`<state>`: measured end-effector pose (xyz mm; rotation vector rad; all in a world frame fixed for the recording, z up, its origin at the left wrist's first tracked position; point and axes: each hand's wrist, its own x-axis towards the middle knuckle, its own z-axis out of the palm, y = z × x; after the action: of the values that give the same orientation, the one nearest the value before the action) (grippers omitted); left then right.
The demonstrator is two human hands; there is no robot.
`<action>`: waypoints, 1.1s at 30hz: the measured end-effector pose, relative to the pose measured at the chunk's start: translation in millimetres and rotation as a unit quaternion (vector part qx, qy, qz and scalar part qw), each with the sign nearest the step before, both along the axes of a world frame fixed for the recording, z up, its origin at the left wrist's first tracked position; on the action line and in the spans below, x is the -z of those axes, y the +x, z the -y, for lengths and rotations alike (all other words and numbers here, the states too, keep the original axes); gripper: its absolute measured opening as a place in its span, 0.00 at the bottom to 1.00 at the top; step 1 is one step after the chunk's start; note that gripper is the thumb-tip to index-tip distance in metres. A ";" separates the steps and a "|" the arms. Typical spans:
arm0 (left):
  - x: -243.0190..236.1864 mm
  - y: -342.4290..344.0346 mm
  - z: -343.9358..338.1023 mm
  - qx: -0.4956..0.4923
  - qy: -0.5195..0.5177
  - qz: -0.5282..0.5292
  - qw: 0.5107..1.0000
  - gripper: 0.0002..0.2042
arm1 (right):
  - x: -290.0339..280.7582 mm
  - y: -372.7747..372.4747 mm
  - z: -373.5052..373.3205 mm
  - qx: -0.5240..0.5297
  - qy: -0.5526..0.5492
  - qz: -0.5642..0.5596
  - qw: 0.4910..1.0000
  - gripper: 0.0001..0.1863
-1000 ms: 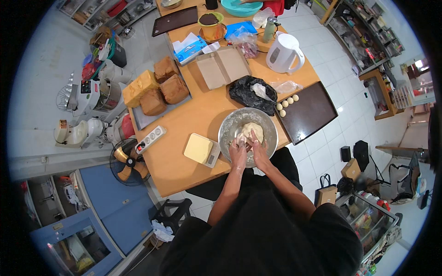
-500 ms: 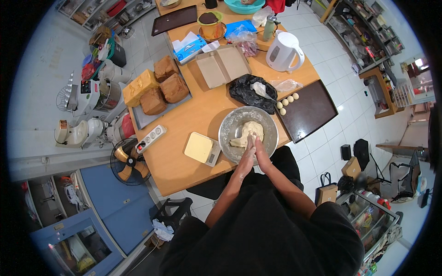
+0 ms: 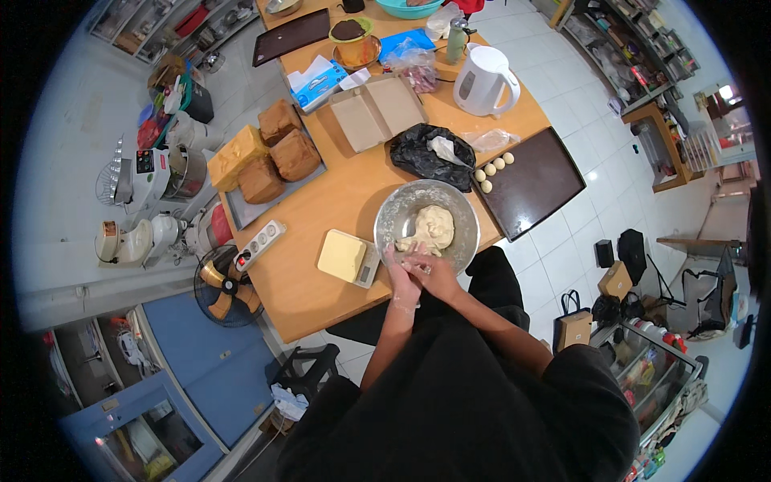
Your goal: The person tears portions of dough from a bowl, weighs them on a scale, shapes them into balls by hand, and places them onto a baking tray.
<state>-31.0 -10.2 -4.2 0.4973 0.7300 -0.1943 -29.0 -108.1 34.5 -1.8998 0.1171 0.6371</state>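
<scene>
A steel mixing bowl (image 3: 388, 221) stands at the table's front edge, dusted inside with flour. In it lies a pale lump of dough (image 3: 434, 228) with a ragged end toward me. My left hand (image 3: 402, 281) is at the bowl's near rim, floury, its palm turned up and its fingers stretched out. Across that palm lies my right hand (image 3: 436, 277), its fingers curled in against the left one. A whitish bit shows between the hands, too small to name. Several small dough balls (image 3: 489, 170) sit on the dark baking tray (image 3: 536, 193) to the right.
A kitchen scale (image 3: 347, 258) and a power strip (image 3: 263, 244) are left of the bowl. Brown loaves (image 3: 295, 154) fill a tray at the far left. Behind the bowl are a black plastic bag (image 3: 418, 153), a cardboard box (image 3: 371, 112) and a white kettle (image 3: 484, 80).
My hands have drawn back from the dough toward the near rim. They were pressed together over it; now the right one lies across the left palm.
</scene>
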 end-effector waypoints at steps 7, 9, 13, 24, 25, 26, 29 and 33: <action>17.1 17.0 -3.8 0.002 0.172 -0.093 0.981 0.27 | 4.6 -26.2 -15.3 -0.075 -0.156 0.212 0.962 0.36; 15.7 20.0 -5.0 -0.006 0.181 -0.086 0.980 0.26 | -10.7 -16.9 -12.3 -0.119 -0.161 0.246 0.948 0.36; 15.8 27.0 -4.8 -0.037 0.209 -0.056 0.976 0.23 | -25.4 -9.3 -10.7 -0.112 -0.133 0.244 0.954 0.36; -29.8 3.7 5.8 0.202 0.448 -0.007 0.871 0.28 | 52.9 8.0 12.5 0.339 0.074 0.061 0.936 0.16; -29.8 -0.8 4.4 0.234 0.449 0.012 0.862 0.25 | 58.6 10.3 14.9 0.342 0.059 0.036 0.937 0.16; -29.1 -4.2 7.9 0.230 0.451 0.012 0.862 0.25 | 64.2 11.9 15.9 0.344 0.044 0.011 0.938 0.16; -40.4 -8.5 15.0 0.241 0.519 0.141 0.808 0.22 | 45.0 13.4 17.7 0.349 0.124 -0.108 0.923 0.16; -34.0 -11.6 23.4 0.321 0.630 0.212 0.674 0.27 | 72.2 12.1 8.1 0.336 0.171 -0.046 0.925 0.14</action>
<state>-42.6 -33.6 29.8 2.0848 0.0707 -0.1914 -16.9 -116.2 -37.7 -1.3657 0.6466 0.2486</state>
